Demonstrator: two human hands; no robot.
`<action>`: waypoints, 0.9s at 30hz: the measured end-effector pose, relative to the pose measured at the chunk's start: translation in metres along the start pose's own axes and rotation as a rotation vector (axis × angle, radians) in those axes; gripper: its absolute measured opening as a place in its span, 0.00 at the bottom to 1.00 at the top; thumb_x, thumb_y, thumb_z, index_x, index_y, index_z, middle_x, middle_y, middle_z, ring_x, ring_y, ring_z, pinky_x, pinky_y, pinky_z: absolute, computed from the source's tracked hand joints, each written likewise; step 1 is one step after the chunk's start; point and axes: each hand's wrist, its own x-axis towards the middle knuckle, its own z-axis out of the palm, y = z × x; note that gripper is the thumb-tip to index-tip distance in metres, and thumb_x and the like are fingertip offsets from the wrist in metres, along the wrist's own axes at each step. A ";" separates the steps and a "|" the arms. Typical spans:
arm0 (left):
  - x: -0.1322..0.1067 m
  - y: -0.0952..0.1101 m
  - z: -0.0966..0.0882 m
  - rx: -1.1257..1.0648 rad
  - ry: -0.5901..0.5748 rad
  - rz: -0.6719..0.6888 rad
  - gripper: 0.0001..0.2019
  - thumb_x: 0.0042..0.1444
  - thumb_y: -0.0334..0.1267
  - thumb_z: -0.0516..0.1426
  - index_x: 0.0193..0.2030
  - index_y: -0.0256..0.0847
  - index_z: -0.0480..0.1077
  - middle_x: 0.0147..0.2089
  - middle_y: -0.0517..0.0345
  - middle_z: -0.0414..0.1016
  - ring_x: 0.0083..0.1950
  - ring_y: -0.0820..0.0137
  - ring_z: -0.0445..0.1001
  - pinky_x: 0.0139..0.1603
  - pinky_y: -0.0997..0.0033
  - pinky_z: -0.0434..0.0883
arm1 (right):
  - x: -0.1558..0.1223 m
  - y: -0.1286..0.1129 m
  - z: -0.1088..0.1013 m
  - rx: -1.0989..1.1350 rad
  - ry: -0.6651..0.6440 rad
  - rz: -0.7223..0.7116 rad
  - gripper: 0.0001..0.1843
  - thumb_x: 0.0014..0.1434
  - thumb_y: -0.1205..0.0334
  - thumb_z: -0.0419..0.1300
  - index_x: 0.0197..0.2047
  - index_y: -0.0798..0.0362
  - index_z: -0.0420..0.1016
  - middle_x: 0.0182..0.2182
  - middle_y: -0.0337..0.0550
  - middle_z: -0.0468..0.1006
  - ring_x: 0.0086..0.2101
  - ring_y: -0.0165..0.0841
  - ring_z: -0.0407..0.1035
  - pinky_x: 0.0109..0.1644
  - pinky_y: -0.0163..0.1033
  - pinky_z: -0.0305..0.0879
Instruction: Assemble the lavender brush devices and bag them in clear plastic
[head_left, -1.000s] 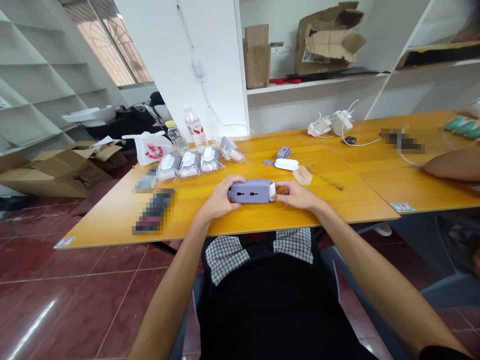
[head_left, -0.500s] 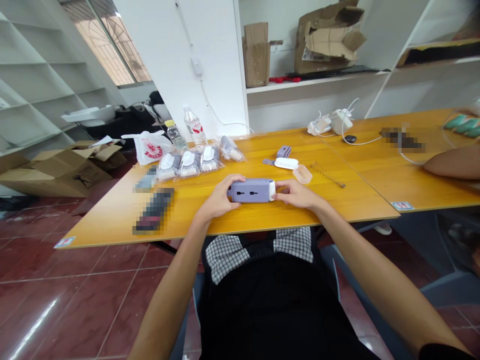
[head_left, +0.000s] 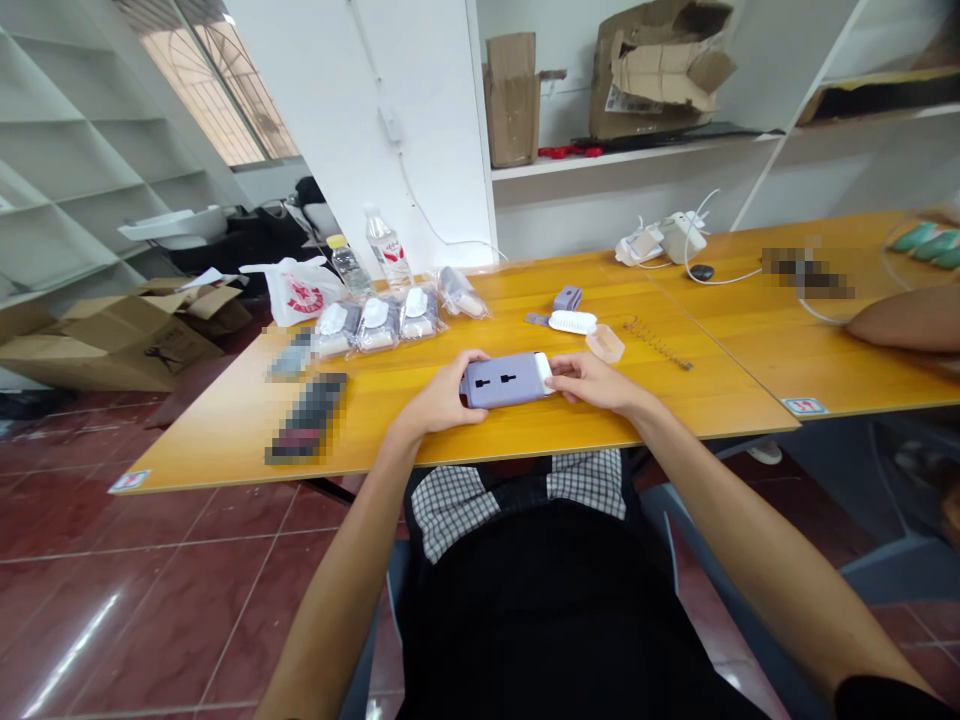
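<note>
A purple box-shaped casing (head_left: 495, 382) with two black keyhole-like slots is held just above or on the table near its front edge; I cannot tell which. Around its left end wraps my left hand (head_left: 448, 395), thumb in front and fingers behind. At the other end, my right hand (head_left: 589, 382) has its fingertips against the casing's white end piece (head_left: 543, 373). Behind the casing lie a white bristled brush head (head_left: 573, 322), a small purple part (head_left: 568, 299), a translucent pinkish cup (head_left: 604, 344) and a long coiled spring (head_left: 658, 343).
Several bagged purple-and-white items (head_left: 377, 325) line the back left, beside a plastic bag (head_left: 300, 292) and two bottles (head_left: 388, 250). A blurred dark object (head_left: 307, 418) lies left. White chargers with cables (head_left: 667, 240) stand back right. Another person's arm (head_left: 907, 325) rests at far right.
The casing has tilted slightly, its right end now a little farther from me. Both hands stay at its ends, with the right fingers shifted slightly on the white end piece.
</note>
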 end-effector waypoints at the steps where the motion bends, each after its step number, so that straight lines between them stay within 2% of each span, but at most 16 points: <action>1: 0.000 0.000 0.000 0.000 -0.001 0.004 0.39 0.48 0.37 0.68 0.67 0.44 0.61 0.62 0.47 0.73 0.60 0.52 0.76 0.65 0.46 0.73 | 0.000 -0.001 0.000 0.013 0.004 0.004 0.14 0.60 0.51 0.66 0.40 0.53 0.78 0.36 0.45 0.81 0.25 0.28 0.63 0.31 0.40 0.60; 4: 0.001 -0.003 -0.001 -0.022 -0.014 0.027 0.39 0.48 0.37 0.69 0.68 0.45 0.62 0.63 0.47 0.73 0.60 0.52 0.76 0.67 0.46 0.72 | -0.001 -0.004 0.002 0.034 0.025 0.013 0.13 0.58 0.51 0.67 0.39 0.53 0.78 0.31 0.42 0.79 0.24 0.28 0.62 0.31 0.40 0.57; 9: 0.003 -0.011 -0.004 -0.076 -0.042 0.038 0.40 0.47 0.39 0.71 0.68 0.45 0.64 0.63 0.48 0.73 0.61 0.51 0.76 0.67 0.43 0.73 | -0.002 -0.009 0.003 0.034 0.050 0.051 0.11 0.59 0.51 0.65 0.35 0.51 0.75 0.19 0.33 0.66 0.23 0.30 0.58 0.29 0.40 0.53; 21: 0.004 -0.015 -0.006 -0.106 -0.047 0.055 0.41 0.47 0.44 0.74 0.68 0.45 0.66 0.64 0.45 0.73 0.62 0.50 0.76 0.67 0.44 0.72 | -0.001 -0.011 0.009 0.013 0.120 0.042 0.10 0.58 0.52 0.64 0.33 0.50 0.74 0.21 0.36 0.68 0.24 0.31 0.60 0.32 0.41 0.53; 27: 0.005 -0.013 -0.005 -0.070 -0.037 0.033 0.42 0.47 0.45 0.74 0.68 0.45 0.66 0.65 0.46 0.74 0.62 0.49 0.76 0.67 0.45 0.73 | 0.000 -0.014 0.012 0.026 0.151 0.056 0.12 0.55 0.51 0.66 0.34 0.50 0.76 0.20 0.36 0.69 0.23 0.30 0.60 0.29 0.41 0.55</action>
